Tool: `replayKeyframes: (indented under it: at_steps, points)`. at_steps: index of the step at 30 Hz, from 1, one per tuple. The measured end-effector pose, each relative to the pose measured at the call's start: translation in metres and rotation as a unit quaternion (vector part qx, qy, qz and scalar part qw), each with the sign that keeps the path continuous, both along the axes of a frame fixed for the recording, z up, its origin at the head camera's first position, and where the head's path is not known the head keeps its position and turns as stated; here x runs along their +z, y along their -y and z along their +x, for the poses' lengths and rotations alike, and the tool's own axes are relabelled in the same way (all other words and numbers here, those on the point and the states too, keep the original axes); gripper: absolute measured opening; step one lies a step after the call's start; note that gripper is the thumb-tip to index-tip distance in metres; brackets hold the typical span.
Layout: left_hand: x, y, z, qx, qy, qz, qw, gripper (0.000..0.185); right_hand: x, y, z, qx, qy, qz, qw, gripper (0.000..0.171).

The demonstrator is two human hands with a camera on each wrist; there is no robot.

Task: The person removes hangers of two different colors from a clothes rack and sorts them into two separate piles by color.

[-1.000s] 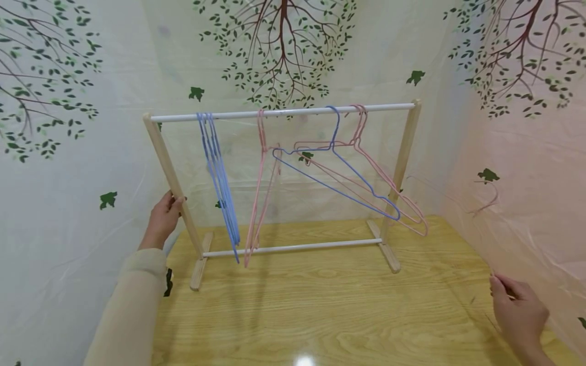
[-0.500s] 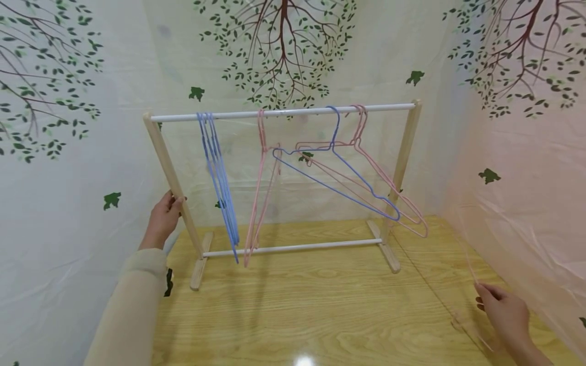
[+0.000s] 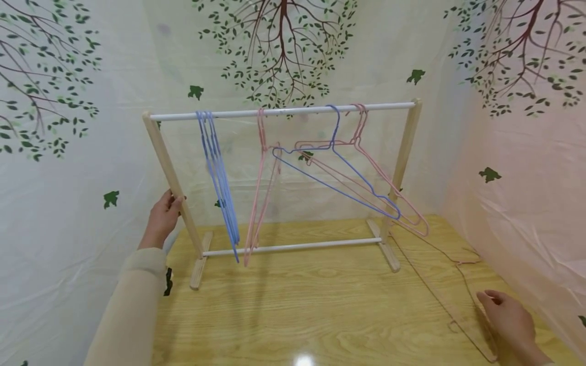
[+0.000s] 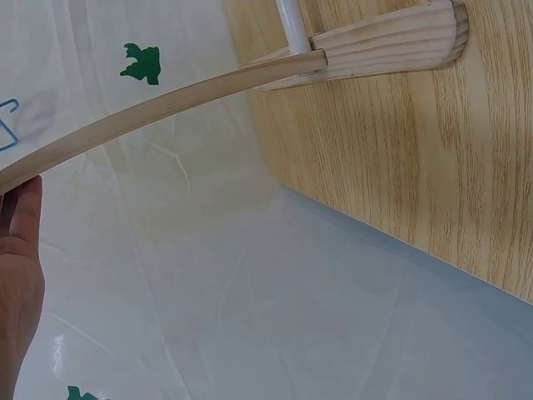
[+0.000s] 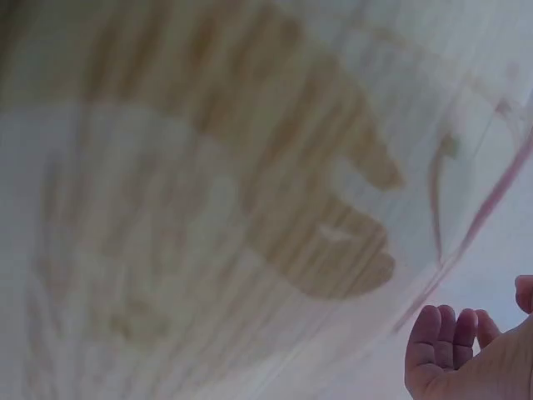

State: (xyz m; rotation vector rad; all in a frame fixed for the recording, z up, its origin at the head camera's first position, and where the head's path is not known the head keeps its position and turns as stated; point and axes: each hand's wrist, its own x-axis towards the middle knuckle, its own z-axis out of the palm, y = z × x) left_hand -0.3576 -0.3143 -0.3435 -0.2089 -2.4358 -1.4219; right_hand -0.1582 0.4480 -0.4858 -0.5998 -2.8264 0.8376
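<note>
A pink hanger (image 3: pixel 450 300) lies flat on the table (image 3: pixel 320 310) near its right edge, its long side running from the rack's right foot toward the near right corner. The right hand (image 3: pixel 508 320) is just beside it with loose, open fingers, holding nothing. The left hand (image 3: pixel 162 218) is far off, gripping the rack's left post (image 3: pixel 171 175).

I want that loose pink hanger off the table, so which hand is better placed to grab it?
Probably the right hand: it hovers open right beside the pink hanger lying on the table. The left hand grips the rack's post.

pink wire hanger (image 3: pixel 458 284) flat on table, blurred.
</note>
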Motion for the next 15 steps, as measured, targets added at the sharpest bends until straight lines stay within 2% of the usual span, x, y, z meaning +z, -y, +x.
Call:
replayKeyframes:
  at_steps: [2,5,15]
  points:
    - [0.0,0.001,0.0,-0.002,-0.002,0.002,1.0,0.053,0.0,0.0,-0.001,0.004,-0.012,0.02,1.0,0.059]
    - [0.0,0.001,-0.001,-0.004,-0.004,0.002,1.0,0.053,0.002,0.002,-0.002,0.014,-0.027,0.024,0.999,0.056]
    - [0.001,0.0,0.0,0.003,0.005,-0.005,1.0,0.054,0.022,0.023,-0.013,0.016,-0.129,0.031,0.991,0.05]
